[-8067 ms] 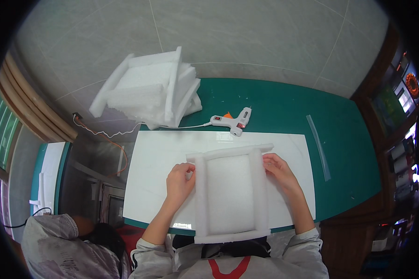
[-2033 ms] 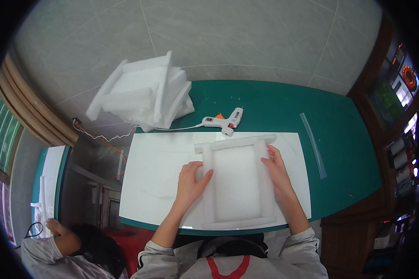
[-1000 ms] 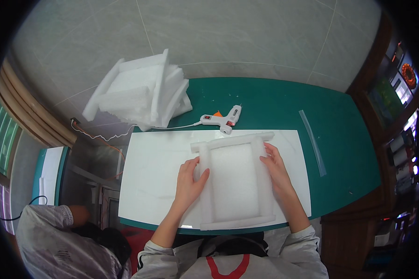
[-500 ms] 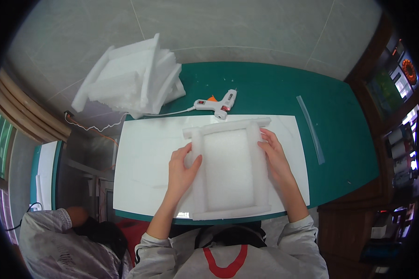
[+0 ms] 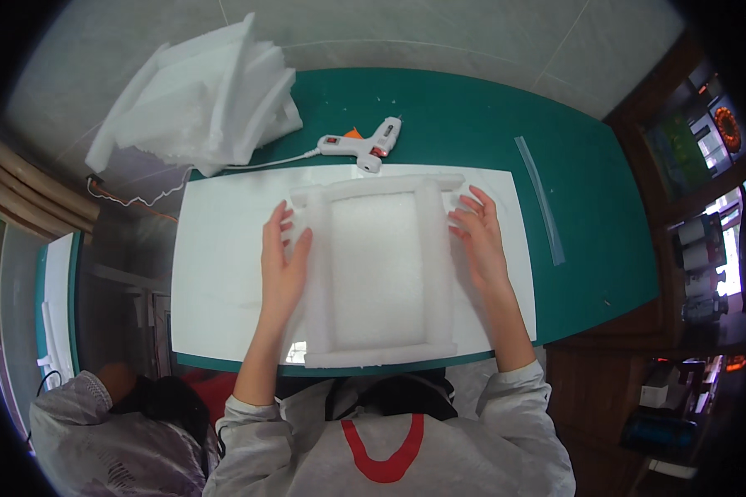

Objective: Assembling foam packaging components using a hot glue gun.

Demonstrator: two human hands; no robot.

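Note:
A white foam sheet (image 5: 375, 269) lies flat before me, with foam strips along its four edges like a low frame. The far strip (image 5: 381, 187) runs slightly slanted, its ends reaching past the side strips. My left hand (image 5: 283, 265) stands just beside the left strip (image 5: 319, 282), thumb close to it, fingers apart and nothing held. On the other side my right hand (image 5: 479, 240) has its fingers spread at the right strip (image 5: 436, 265); whether the fingertips brush it I cannot tell. Beyond the frame rests a white hot glue gun (image 5: 365, 149) with an orange part.
A white board (image 5: 232, 265) lies on the green table (image 5: 439, 108). Clear glue sticks (image 5: 541, 203) lie at the right. A pile of foam pieces (image 5: 199, 99) stands far left, near the gun's cord (image 5: 261, 163). Another person's sleeve (image 5: 83, 414) shows lower left.
Both hands have come off the foam frame's side strips and opened outward. The whole scene has shifted left and up in the picture.

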